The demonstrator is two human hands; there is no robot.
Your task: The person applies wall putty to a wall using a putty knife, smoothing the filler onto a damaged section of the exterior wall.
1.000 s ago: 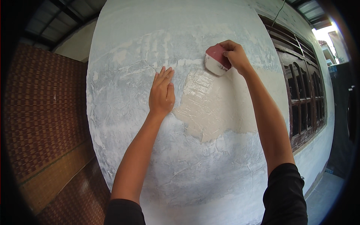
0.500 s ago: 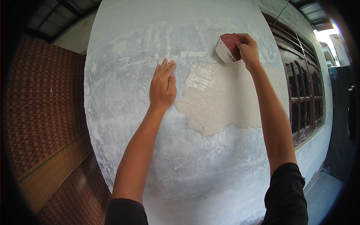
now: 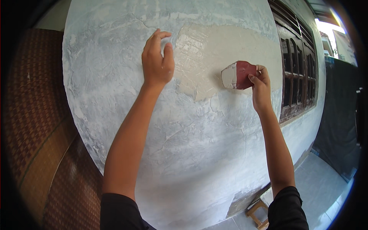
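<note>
A weathered, pale blue-white wall (image 3: 184,153) with cracks and flaking paint rises in front of me. Across its upper part spreads a patch of smooth beige putty (image 3: 214,46), wet and shiny toward its left side. My right hand (image 3: 262,86) pinches a dark red putty spreader (image 3: 245,74), its left blade edge coated with whitish putty. The spreader is near the patch's lower right; whether it touches the wall I cannot tell. Left of the patch, my left hand (image 3: 157,63) is raised with fingers apart and slightly bent, holding nothing.
A brown woven mat (image 3: 34,96) hangs along the left side. On the right are a dark wooden window (image 3: 299,73) and a black sheet (image 3: 337,115). By the wall's foot, a small wooden stool (image 3: 253,211) stands on the grey tiled floor (image 3: 318,184), partly behind my right sleeve.
My right hand has brought the spreader down from the patch's upper edge and turned it. My left hand's fingers, flat before, are now bent and more apart. The view has tilted down.
</note>
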